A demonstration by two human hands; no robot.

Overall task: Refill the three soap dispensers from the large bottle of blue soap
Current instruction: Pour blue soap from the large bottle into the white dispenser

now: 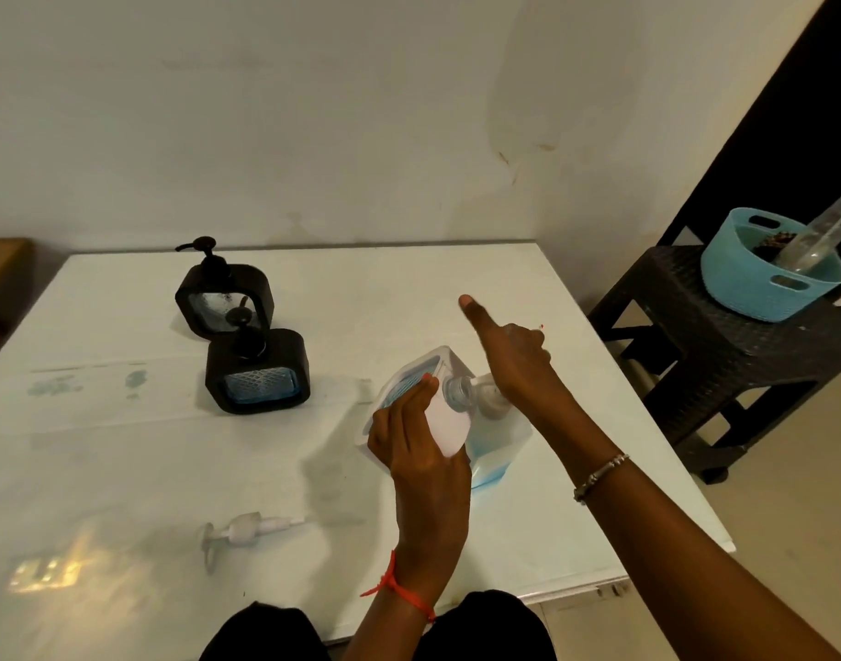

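White dispenser (452, 422), centre frame, seems mid-fill: left grip (423, 460) curls round it, right grip (514, 360) clasps the large bottle (490, 455); rear black dispenser (223, 298), upper left, looks unfilled.

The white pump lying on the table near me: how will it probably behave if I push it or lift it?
The white pump lies on its side on the table. Its collar looks round, so a push may roll it slightly, though the bent spout would probably stop it. It looks small and plastic, so it is likely light and stiff.
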